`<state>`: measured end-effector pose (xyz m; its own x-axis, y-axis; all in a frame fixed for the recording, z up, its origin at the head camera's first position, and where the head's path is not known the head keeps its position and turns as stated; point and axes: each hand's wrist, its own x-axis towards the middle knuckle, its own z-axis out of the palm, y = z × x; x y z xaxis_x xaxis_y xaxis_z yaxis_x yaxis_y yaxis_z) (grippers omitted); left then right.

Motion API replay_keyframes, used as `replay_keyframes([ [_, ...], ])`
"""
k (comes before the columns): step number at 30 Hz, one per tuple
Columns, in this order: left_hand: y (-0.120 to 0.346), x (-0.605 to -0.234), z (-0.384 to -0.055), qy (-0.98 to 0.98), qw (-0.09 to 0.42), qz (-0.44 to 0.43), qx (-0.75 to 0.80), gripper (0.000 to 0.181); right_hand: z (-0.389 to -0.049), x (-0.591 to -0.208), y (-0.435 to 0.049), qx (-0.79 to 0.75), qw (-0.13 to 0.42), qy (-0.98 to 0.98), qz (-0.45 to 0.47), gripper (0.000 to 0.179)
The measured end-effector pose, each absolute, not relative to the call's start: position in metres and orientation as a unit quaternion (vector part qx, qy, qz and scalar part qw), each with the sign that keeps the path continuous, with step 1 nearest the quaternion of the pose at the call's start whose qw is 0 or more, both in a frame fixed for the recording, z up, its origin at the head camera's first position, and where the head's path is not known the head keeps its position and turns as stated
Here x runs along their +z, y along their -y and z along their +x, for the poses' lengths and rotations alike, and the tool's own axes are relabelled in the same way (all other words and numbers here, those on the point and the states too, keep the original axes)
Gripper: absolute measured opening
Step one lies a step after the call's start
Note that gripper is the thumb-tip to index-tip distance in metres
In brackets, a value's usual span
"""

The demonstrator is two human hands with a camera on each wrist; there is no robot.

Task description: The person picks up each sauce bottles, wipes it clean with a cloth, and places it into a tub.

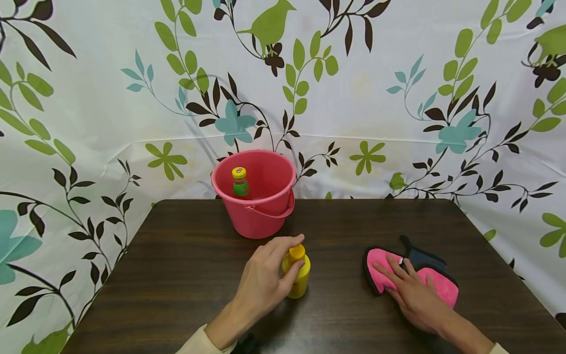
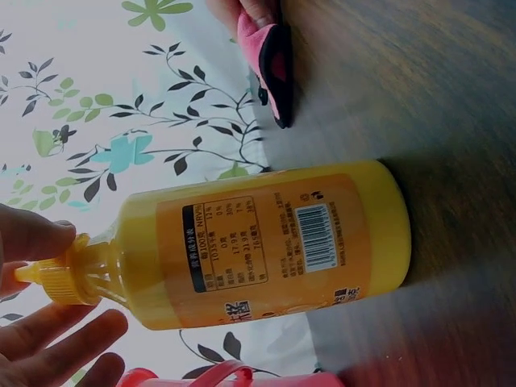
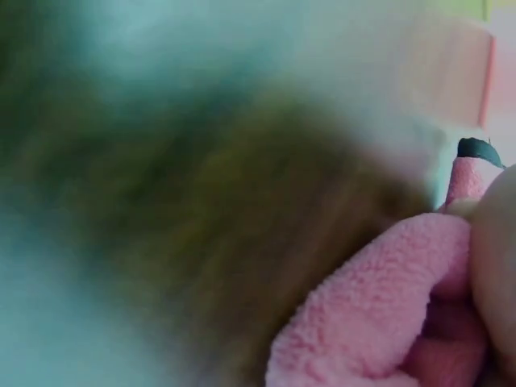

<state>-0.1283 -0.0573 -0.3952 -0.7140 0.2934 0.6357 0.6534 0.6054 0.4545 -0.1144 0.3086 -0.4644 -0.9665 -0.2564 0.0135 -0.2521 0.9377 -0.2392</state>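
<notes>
1. One yellow squeeze bottle [image 1: 300, 283] is standing upright near the middle of a dark wooden desk [image 1: 190, 275]; its barcode is showing in the left wrist view.
2. The left hand [image 1: 265, 279] is pinching the bottle's orange-yellow cap [image 1: 297, 252] between thumb and fingers, nearly closed around it.
3. The right hand [image 1: 417, 299] is resting on a pink fabric piece [image 1: 445, 288] with dark edging, well right of the bottle; its fingers are extending and spreading apart.
4. A pink bucket [image 1: 256, 225] is standing behind the bottle, slightly left, and a green-labelled jar [image 1: 240, 189] is sitting inside.
5. A leaf-and-bird-patterned white cloth [image 1: 367, 108] is hanging behind everything.
</notes>
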Motion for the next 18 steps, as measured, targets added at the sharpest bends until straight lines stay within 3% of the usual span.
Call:
replay_keyframes([
  [5, 0.059, -0.393, -0.127, 0.86, 0.263, -0.274, -0.34, 0.051, -0.117, -0.454, -0.314, -0.23, 0.06, -0.966, -0.101, 0.06],
  [12, 0.061, -0.391, -0.127, 0.864, 0.263, -0.276, -0.33, 0.052, -0.125, -0.428, -0.327, -0.331, 0.146, -0.932, -0.004, 0.076],
  [18, 0.061, -0.389, -0.128, 0.864, 0.263, -0.28, -0.325, 0.052, -0.127, -0.414, -0.336, -0.526, 0.152, -0.834, 0.068, 0.07],
])
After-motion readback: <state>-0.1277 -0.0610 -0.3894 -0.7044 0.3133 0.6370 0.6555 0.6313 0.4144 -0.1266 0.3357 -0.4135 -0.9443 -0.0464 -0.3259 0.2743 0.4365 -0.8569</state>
